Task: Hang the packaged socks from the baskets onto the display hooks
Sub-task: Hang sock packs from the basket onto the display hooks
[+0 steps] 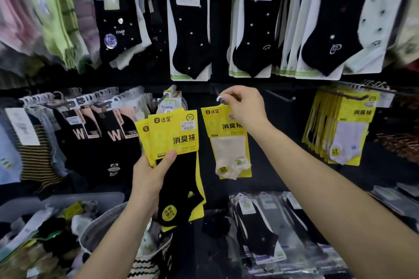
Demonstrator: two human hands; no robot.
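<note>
Head view: right hand (243, 106) is up at the rack, fingers (231, 95) pinching the hanger tab of a white-sock pack (229, 142) that dangles below. Whether the tab is on a hook: cannot tell. Left hand (150, 176) grips a stack of black-sock packs (174, 154) just beside it, above the basket (97, 226).
</note>
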